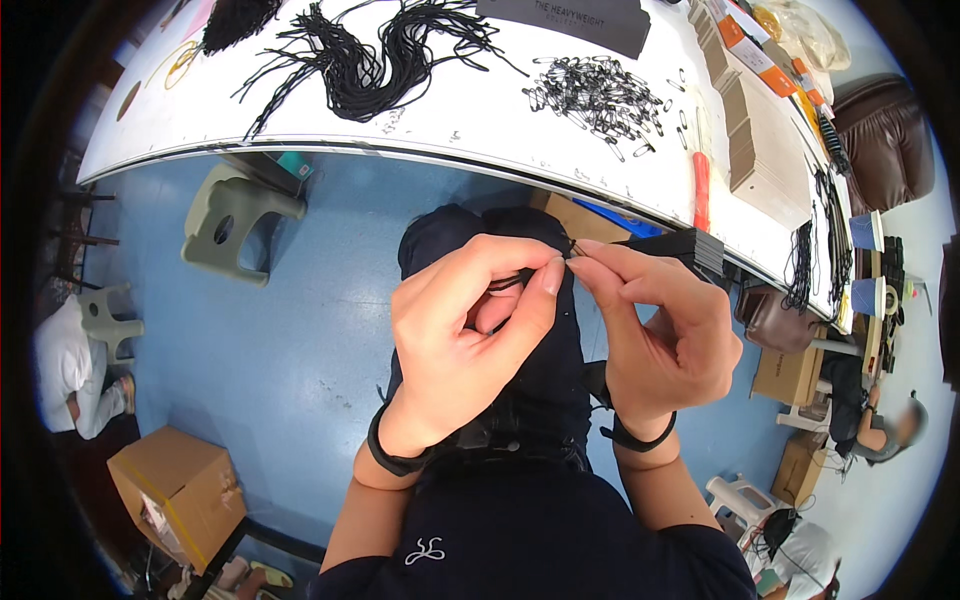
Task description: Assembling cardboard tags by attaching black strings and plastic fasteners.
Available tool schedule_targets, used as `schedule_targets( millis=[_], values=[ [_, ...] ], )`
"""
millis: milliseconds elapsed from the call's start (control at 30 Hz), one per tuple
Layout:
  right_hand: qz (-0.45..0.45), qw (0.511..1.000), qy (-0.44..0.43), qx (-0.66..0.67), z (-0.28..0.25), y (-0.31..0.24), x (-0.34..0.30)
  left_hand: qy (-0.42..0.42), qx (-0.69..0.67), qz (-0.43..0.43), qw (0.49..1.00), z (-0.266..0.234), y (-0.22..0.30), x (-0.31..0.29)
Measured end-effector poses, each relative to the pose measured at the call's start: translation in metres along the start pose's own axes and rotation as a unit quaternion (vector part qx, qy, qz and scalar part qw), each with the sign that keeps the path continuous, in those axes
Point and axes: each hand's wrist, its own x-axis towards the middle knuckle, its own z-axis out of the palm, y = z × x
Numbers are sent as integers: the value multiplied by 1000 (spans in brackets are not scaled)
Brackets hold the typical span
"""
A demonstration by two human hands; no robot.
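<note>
**Cord in hand, just off table**

Left hand: curled, thumb to index, clamped on it; thin, black. Right hand: bent finger and thumb tips meeting left's; can't tell if gripping. On table: looped pins, limp cord bundle; flat dark card farther up.

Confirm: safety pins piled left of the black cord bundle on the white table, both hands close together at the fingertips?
No, wrong side: the head view shows the safety pins piled right of the black cord bundle on the white table. The left hand and right hand are close together at the fingertips.
</note>
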Motion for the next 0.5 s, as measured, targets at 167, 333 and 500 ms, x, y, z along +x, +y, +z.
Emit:
schedule_targets(
  millis=[167,333,500],
  values=[
    [-36,999,-22,-14,-2,1,1,-19,24,-5,1000,-2,1,0],
    [-51,998,-34,-12,-7,2,2,-63,59,31,996,-7,3,4],
    [-88,995,-46,-10,-8,6,1,-45,46,4,998,-5,4,1]
  ],
)
